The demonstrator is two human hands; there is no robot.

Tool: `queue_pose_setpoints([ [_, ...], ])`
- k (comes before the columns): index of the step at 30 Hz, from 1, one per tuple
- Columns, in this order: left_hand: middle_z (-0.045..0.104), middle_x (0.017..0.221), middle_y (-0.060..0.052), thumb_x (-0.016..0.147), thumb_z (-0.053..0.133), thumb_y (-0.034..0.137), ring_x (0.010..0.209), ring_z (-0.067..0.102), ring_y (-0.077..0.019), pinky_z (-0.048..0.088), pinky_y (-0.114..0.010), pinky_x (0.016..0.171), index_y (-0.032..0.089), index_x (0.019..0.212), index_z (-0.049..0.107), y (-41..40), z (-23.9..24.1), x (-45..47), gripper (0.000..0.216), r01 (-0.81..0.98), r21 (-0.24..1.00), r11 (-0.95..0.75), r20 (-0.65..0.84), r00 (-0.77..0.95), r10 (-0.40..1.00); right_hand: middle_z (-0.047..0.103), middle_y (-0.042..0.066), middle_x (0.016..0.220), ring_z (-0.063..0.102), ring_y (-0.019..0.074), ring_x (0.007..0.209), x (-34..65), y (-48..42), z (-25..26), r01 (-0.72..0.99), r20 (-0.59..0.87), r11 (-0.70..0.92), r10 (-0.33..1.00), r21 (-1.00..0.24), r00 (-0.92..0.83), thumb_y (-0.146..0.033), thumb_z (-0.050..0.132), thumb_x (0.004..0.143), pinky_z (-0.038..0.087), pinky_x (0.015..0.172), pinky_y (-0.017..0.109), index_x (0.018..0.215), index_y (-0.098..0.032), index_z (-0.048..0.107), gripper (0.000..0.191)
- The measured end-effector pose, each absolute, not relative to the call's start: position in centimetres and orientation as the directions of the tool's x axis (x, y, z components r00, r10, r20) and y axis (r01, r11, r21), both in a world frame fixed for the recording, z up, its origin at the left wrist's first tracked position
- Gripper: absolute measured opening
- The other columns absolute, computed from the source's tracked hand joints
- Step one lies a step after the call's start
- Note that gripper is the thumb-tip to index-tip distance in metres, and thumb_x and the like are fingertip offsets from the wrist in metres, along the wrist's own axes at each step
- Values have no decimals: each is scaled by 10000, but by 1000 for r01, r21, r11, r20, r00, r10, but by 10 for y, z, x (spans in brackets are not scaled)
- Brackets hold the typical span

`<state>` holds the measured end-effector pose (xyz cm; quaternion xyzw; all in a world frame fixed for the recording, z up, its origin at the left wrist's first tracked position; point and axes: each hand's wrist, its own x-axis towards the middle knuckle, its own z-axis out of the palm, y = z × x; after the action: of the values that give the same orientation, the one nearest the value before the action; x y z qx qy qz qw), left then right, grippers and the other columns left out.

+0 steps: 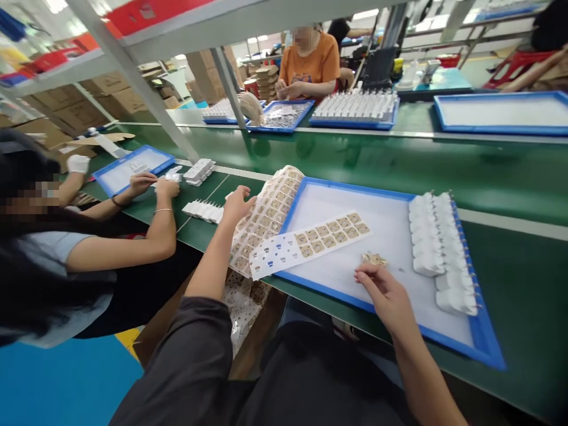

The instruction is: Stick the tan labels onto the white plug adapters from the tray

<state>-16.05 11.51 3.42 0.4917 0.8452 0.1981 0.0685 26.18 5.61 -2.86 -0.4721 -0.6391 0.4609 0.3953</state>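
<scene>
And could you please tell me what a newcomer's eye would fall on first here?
Probably the blue-rimmed tray at centre right, with white pieces in rows along its right side. The pale strip of tan squares, slanting across the tray's left edge, stands out, as does the orange shirt across the green bench.

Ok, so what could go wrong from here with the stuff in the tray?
Two possible risks. The right hand is right beside a small pile of tan pieces, so a careless brush might scatter them. The sticker strip juts past the rim of the blue tray, with its end near the left forearm, so the arm could catch it.
</scene>
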Motion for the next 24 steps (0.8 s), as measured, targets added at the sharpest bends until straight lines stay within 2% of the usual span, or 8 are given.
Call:
queue_pose_setpoints([
  [3,683,1203,-102,927,584,497,1117,636,-264,497,-382,1002,206,1157,639,96,30,-115,375,880,433,196,22,-228,974,709,53,909,677,217,847,260,53,-24,264,97,171,958,-949,-270,-473,638,909,556,833,382,922,-222,695,258],
  [7,530,1443,-135,822,732,487,1384,462,-361,377,-520,1174,219,1145,687,77,21,-70,422,932,363,-23,-17,31,999,716,44,892,671,206,823,258,49,-20,285,134,212,954,-935,-269,-436,629,921,543,813,358,926,-218,702,229],
  [10,413,1557,-118,781,787,396,1501,289,-397,274,-554,1239,215,1091,699,74,20,-58,370,957,289,-21,-63,41,997,723,37,880,670,197,806,258,47,-19,307,180,263,945,-914,-273,-404,619,929,542,783,331,930,-218,702,203],
  [14,325,1601,-114,786,776,325,1518,253,-394,298,-543,1231,205,1046,689,72,23,-60,299,958,288,14,-109,18,994,722,26,865,669,182,776,257,45,-17,331,243,340,922,-880,-301,-347,595,944,541,757,305,931,-221,690,158],
  [16,336,1579,-122,782,768,282,1505,279,-390,315,-540,1222,197,982,687,68,21,-61,232,952,307,10,-98,21,995,721,24,863,667,179,770,254,45,-15,345,269,375,909,-860,-318,-322,581,952,539,756,304,932,-221,682,144],
  [19,458,1439,-126,795,724,216,1435,378,-369,338,-522,1205,190,880,680,62,16,-60,100,947,320,-6,-26,15,1000,722,31,876,673,187,776,246,44,-12,392,283,429,882,-814,-378,-284,555,963,535,755,317,938,-217,671,136],
  [22,543,1270,-127,782,736,253,1240,553,-331,444,-488,1103,190,1082,652,55,15,-59,317,940,335,63,18,-74,997,730,56,947,694,218,862,231,45,-10,439,285,510,828,-739,-482,-244,536,967,538,795,351,972,-211,668,136],
  [24,587,1203,-120,778,741,302,1103,629,-306,510,-451,986,192,1241,573,51,17,-60,504,922,361,142,-22,-143,989,736,78,1002,699,243,934,219,46,-10,451,287,565,787,-691,-546,-226,534,968,543,826,375,1011,-206,672,146],
])
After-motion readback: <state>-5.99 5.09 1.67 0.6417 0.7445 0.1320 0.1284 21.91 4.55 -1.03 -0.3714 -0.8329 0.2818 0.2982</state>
